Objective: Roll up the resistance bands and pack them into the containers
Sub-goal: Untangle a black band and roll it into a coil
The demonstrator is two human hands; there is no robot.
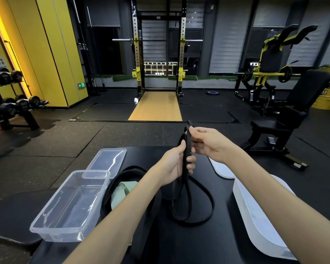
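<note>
I hold a black resistance band [187, 149] upright over a black table [213, 250]. My left hand [174, 164] grips its folded middle, and my right hand [208, 141] pinches its top end. The band's lower loops [200, 218] lie on the table. A pale green band [122, 193] lies to the left inside another black band [111, 189]. Two clear plastic containers stand at the left: a near one [69, 208] and a far one [107, 162], both with nothing in them.
Two white lids [259, 214] [222, 168] lie on the table's right side. A black padded bench [10, 218] sits at the lower left. Beyond are a dumbbell rack [10, 109], a squat rack [158, 54] and a seated machine [286, 115].
</note>
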